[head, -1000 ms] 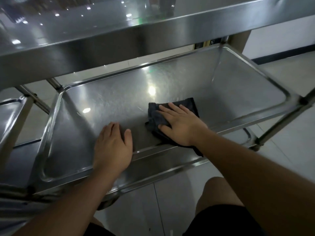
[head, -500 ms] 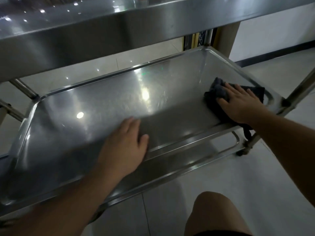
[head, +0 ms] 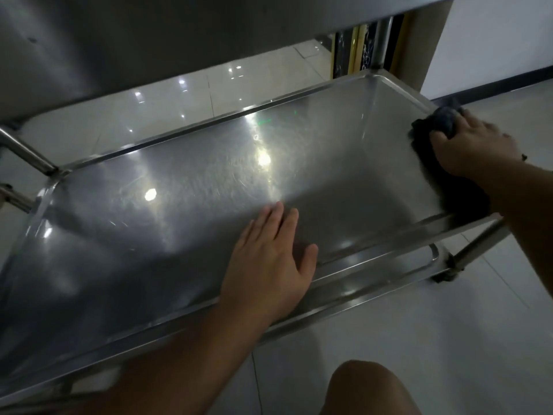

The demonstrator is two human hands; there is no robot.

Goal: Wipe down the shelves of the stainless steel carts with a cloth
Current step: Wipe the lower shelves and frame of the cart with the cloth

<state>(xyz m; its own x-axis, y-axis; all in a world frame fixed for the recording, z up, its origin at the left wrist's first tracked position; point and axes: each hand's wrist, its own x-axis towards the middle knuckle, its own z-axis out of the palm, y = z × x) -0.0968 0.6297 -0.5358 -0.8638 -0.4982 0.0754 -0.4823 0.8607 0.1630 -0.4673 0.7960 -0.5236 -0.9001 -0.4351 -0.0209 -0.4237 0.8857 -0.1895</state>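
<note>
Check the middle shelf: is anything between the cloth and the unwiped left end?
Only the left hand, resting flat near the front rim of the shelf. The cloth sits at the right rim under the right hand.

Left hand [head: 269, 265] lies flat, fingers straight; right hand [head: 469, 145] reaches right, fingers curled.

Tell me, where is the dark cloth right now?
In the head view, the dark cloth sits at the shelf's right-hand rim, gripped by the right hand.
</note>
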